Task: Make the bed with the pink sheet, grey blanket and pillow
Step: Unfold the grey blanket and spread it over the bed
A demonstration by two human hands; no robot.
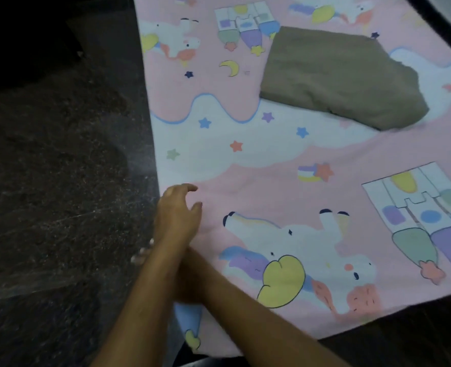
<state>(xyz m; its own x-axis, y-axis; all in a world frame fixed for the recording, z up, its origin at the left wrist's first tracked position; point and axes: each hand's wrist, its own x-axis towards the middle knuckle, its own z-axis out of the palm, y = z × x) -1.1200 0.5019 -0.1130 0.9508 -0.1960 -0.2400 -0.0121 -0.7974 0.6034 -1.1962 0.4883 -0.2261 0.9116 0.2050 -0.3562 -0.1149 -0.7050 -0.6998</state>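
The pink sheet (272,181), printed with unicorns, stars and clouds, lies spread flat over the bed. A folded grey-brown blanket (338,78) rests on it toward the far right. My left hand (178,213) hovers at the sheet's left edge, fingers loosely curled and holding nothing. My right forearm crosses under the left one. My right hand (143,254) is mostly hidden behind it, with only blurred fingertips showing at the sheet's left edge. No pillow is in view.
Dark speckled stone floor (60,181) runs along the left of the bed. The sheet's near edge hangs over the bed's dark front (404,335). A dark border (446,25) shows at the bed's far right.
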